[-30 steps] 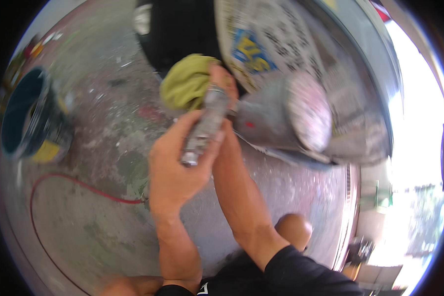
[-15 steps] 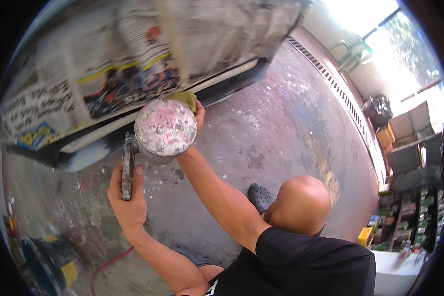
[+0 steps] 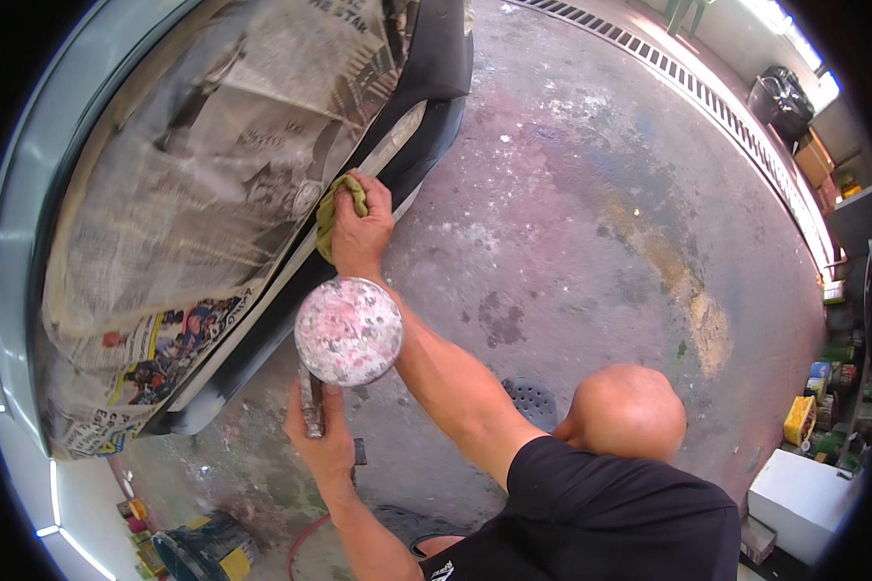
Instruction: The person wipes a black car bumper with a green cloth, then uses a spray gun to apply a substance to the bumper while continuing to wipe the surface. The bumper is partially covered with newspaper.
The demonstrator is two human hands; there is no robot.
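Observation:
My left hand [image 3: 320,441] is closed round the grip of a spray gun [image 3: 312,405]. On top of the gun sits a round cup, its lid [image 3: 349,331] spattered pink and white. My right hand [image 3: 363,232] pinches a folded green cloth [image 3: 327,228] against the edge of a vehicle part. Newspaper [image 3: 213,184] and translucent film, taped down, cover the part's upper area. Below them runs a dark trim strip [image 3: 434,121] with a lighter band. The cup hides part of my right forearm.
A red hose [image 3: 305,535] lies behind my left forearm, near a dark bucket [image 3: 186,550]. The paint-stained concrete floor [image 3: 552,242] reaches a drain grate [image 3: 669,64]. At right are a white box [image 3: 799,499], a yellow container [image 3: 799,419] and several cans; a black bag [image 3: 783,102] stands farther back.
My view has swung so the masked part stands more steeply at left. My right hand and the cloth now show clear of the cup, farther along the trim. The spray gun stays in my left hand.

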